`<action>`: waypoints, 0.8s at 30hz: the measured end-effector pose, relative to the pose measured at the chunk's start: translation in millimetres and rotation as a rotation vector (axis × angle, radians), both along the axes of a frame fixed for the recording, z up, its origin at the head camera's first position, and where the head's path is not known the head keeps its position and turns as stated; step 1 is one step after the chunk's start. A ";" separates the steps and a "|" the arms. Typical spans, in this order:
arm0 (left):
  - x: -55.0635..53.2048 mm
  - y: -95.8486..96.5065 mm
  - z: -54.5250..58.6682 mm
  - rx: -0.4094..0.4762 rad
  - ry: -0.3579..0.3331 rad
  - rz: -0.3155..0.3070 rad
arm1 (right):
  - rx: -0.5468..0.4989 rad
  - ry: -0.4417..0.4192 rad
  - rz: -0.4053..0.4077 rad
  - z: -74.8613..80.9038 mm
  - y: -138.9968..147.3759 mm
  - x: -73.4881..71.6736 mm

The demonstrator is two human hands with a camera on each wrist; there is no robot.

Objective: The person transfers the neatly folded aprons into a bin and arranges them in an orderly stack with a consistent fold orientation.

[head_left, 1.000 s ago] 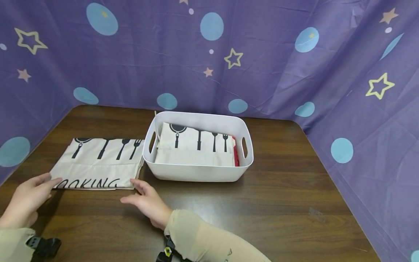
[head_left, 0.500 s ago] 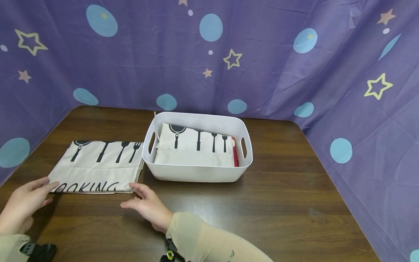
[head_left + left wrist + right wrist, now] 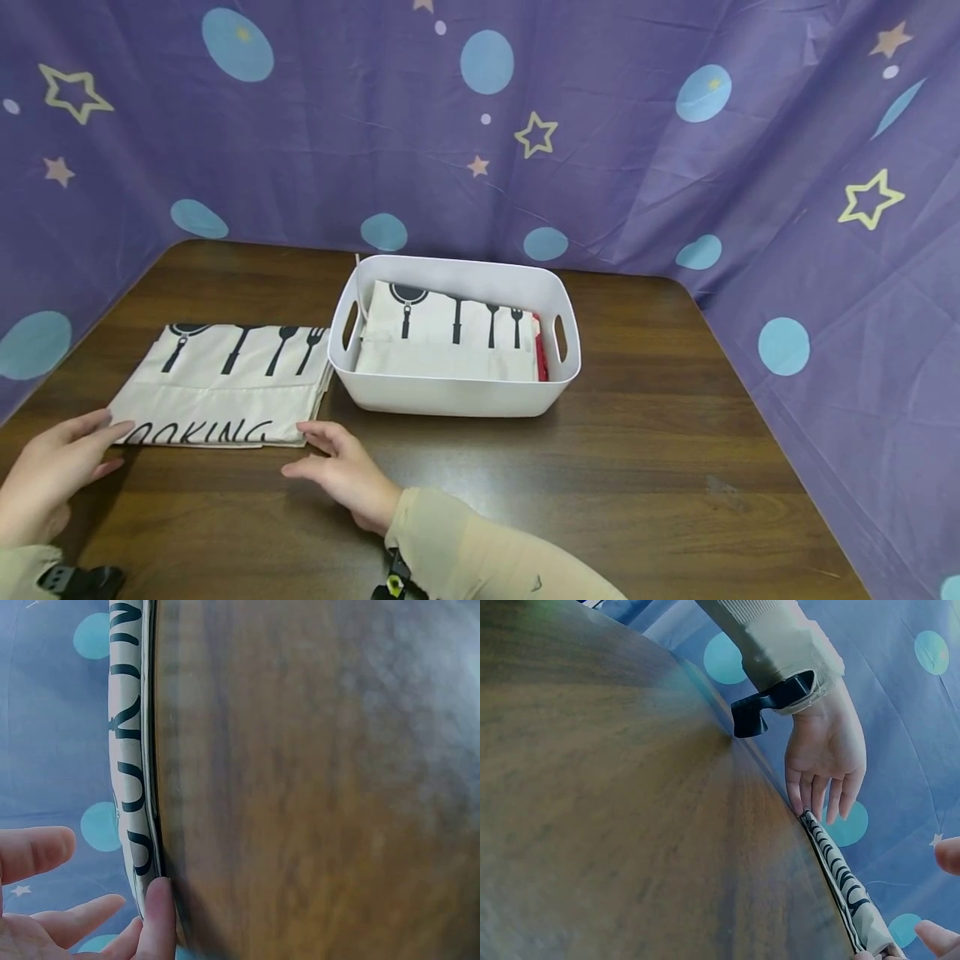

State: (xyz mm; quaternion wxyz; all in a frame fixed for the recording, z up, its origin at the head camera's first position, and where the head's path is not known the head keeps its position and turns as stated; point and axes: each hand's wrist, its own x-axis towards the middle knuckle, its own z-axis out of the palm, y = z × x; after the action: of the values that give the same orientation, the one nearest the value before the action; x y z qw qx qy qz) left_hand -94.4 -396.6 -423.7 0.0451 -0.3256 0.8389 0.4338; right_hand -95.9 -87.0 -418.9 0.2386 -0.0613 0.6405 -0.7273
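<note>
A folded cream cloth (image 3: 217,387) printed with black kitchen utensils and the lettering "COOKING" lies flat on the table, left of the white basket (image 3: 450,398). At its near left corner is my left hand (image 3: 56,471), fingers extended; in the left wrist view one fingertip (image 3: 159,900) touches the cloth's edge. My right hand (image 3: 348,477) is at the near right corner with fingers spread and fingertips against the edge. The right wrist view shows the cloth edge-on between both hands. Inside the basket sits another folded cream cloth (image 3: 442,360) with a similar utensil print.
Something red (image 3: 540,354) shows at the right inside the basket. A thin white strip (image 3: 358,279) rises at the basket's back left corner. The brown wooden table (image 3: 660,458) extends to the right. A purple curtain (image 3: 615,150) with stars and blue dots hangs around it.
The cloth has slid slightly toward me, its near edge now lower in the head view. My left hand has moved slightly nearer and left with it; the right hand has shifted slightly nearer.
</note>
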 end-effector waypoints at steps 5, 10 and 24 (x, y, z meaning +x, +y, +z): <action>2.5 4.6 5.4 -0.007 0.002 0.011 | 0.010 -0.001 -0.001 1.1 0.7 0.5; 6.7 3.4 4.4 -0.004 0.024 -0.036 | 0.016 -0.005 -0.006 0.8 0.6 1.3; 13.2 -0.4 2.1 0.025 -0.011 -0.063 | -0.011 -0.009 -0.012 1.0 3.4 3.9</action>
State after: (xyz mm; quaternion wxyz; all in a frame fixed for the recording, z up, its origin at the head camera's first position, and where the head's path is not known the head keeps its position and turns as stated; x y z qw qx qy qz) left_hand -81.2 -397.0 -421.6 0.0673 -0.3008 0.8428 0.4411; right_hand -92.0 -83.6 -417.9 0.2368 -0.0557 0.6357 -0.7326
